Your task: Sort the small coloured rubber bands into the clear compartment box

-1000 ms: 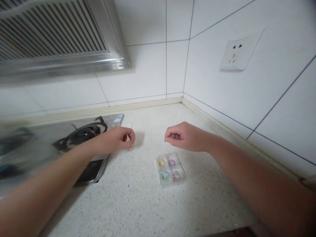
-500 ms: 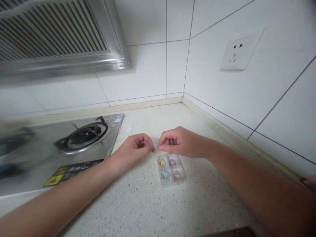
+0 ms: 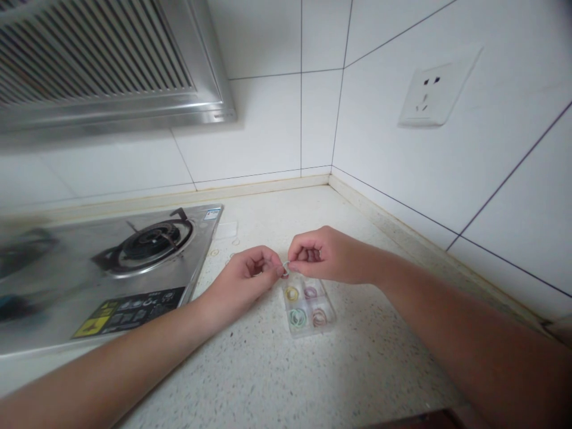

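Note:
My left hand (image 3: 248, 275) and my right hand (image 3: 322, 253) meet fingertip to fingertip above the speckled counter (image 3: 268, 363). Both pinch one small pale ring (image 3: 285, 267) between thumb and forefinger. Just below them lies a clear plastic box (image 3: 308, 305) with four compartments. These hold yellow, pink, green and brownish rings. The other fingers of both hands are curled in.
A steel gas hob (image 3: 111, 268) with a black burner (image 3: 149, 238) takes up the counter's left side, under an extractor hood (image 3: 107, 59). White tiled walls meet in the corner behind. A wall socket (image 3: 431, 89) sits at the right. A few small loose rings (image 3: 223, 253) lie by the hob.
My left hand moved right from beside the hob to meet my right hand. The two hands now pinch the small ring together, slightly closer than half a second ago.

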{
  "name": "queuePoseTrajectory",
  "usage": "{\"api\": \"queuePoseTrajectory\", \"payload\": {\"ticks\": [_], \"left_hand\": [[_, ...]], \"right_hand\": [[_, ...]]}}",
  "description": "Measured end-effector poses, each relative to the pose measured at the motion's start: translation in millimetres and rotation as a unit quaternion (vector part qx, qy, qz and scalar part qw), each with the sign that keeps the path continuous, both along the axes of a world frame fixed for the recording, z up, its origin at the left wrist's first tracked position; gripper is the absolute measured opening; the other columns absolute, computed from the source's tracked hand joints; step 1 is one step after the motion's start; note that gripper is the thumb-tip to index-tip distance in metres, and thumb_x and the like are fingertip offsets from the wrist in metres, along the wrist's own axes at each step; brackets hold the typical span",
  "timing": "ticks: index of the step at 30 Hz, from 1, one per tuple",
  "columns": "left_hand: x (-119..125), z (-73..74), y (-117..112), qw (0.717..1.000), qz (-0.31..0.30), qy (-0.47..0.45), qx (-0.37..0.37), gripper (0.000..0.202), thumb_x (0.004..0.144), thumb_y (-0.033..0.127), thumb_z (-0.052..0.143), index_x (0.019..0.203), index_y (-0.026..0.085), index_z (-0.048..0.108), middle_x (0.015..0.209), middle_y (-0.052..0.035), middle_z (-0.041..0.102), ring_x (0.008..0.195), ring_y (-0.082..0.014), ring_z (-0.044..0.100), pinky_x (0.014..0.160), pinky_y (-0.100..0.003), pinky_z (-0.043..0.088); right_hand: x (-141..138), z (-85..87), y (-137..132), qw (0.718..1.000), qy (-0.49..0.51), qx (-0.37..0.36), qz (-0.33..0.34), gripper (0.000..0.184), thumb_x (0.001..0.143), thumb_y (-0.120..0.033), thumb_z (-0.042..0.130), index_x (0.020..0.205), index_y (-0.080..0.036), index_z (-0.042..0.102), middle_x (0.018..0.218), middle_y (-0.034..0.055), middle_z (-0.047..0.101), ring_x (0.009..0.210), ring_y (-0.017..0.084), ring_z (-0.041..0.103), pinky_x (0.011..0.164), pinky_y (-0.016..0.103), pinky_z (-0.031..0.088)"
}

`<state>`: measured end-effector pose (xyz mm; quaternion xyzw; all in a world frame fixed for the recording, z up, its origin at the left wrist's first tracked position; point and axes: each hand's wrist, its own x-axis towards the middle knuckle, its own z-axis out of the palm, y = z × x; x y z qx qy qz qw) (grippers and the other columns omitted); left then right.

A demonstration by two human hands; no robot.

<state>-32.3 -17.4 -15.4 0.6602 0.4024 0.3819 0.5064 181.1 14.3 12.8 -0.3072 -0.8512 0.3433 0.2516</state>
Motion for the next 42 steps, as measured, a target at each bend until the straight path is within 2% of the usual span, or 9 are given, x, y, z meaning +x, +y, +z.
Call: {"api": "queuePoseTrajectory", "payload": {"ticks": [10, 16, 20, 29, 36, 42], "left_hand": [[-1.5, -7.3, 3.2, 0.997, -0.013, -0.04, -0.06, 0.024, 0.085, 0.04, 0.068, 0.083, 0.017, 0.062, 0.06, 0.0039, 0.049, 0.048, -0.0068, 0.037, 0.044, -0.02, 0.024], [-0.2, -6.1, 0.9, 0.997, -0.016, -0.047, -0.054, 0.028, 0.085, 0.043, 0.069, 0.09, 0.016, 0.065, 0.073, -0.0004, 0.06, 0.05, -0.0063, 0.038, 0.045, -0.02, 0.025], [0.5, -4.8, -0.9, 0.998, -0.004, -0.051, -0.038, 0.028, 0.083, 0.043, 0.072, 0.085, 0.017, 0.063, 0.066, 0.0021, 0.056, 0.05, -0.0065, 0.039, 0.046, -0.021, 0.026], [0.6, -2.3, -0.9, 0.998, 0.021, -0.049, -0.028, 0.027, 0.081, 0.042, 0.075, 0.081, 0.017, 0.063, 0.063, 0.0036, 0.053, 0.049, -0.0068, 0.038, 0.045, -0.021, 0.025], [0.6, -2.9, -0.2, 0.998, 0.011, -0.047, -0.04, 0.028, 0.082, 0.043, 0.073, 0.084, 0.016, 0.065, 0.062, 0.003, 0.054, 0.047, -0.0065, 0.036, 0.043, -0.021, 0.022], [-0.5, -2.2, -1.0, 0.999, 0.001, -0.031, -0.044, 0.029, 0.088, 0.044, 0.067, 0.083, 0.016, 0.065, 0.06, 0.0034, 0.052, 0.049, -0.007, 0.038, 0.045, -0.02, 0.025]], "right_hand": [[2.1, 1.6, 0.0, 1.0, 0.014, 0.003, 0.018, 0.014, 0.087, -0.028, 0.064, 0.086, -0.015, 0.067, 0.07, -0.0007, 0.062, 0.064, 0.01, 0.053, 0.058, 0.023, 0.04], [1.7, 4.0, -1.3, 1.0, 0.02, -0.011, 0.018, 0.016, 0.087, -0.03, 0.063, 0.085, -0.015, 0.067, 0.069, -0.0006, 0.061, 0.063, 0.01, 0.052, 0.056, 0.022, 0.04], [2.2, 5.3, -2.0, 1.0, 0.015, -0.02, 0.012, 0.014, 0.087, -0.029, 0.063, 0.086, -0.015, 0.067, 0.069, -0.0009, 0.061, 0.062, 0.01, 0.051, 0.055, 0.022, 0.039], [2.8, 6.3, -2.5, 0.999, 0.023, -0.019, 0.012, 0.015, 0.087, -0.029, 0.063, 0.085, -0.015, 0.066, 0.067, -0.0017, 0.059, 0.06, 0.009, 0.05, 0.052, 0.021, 0.036], [1.5, 5.1, -2.1, 1.0, 0.012, -0.013, 0.004, 0.013, 0.086, -0.027, 0.061, 0.084, -0.015, 0.066, 0.064, -0.0024, 0.057, 0.057, 0.009, 0.047, 0.052, 0.022, 0.036], [0.4, 3.4, -1.4, 1.0, 0.02, -0.013, 0.011, 0.011, 0.085, -0.025, 0.061, 0.084, -0.014, 0.065, 0.063, -0.0032, 0.055, 0.057, 0.008, 0.046, 0.051, 0.021, 0.035]]}}
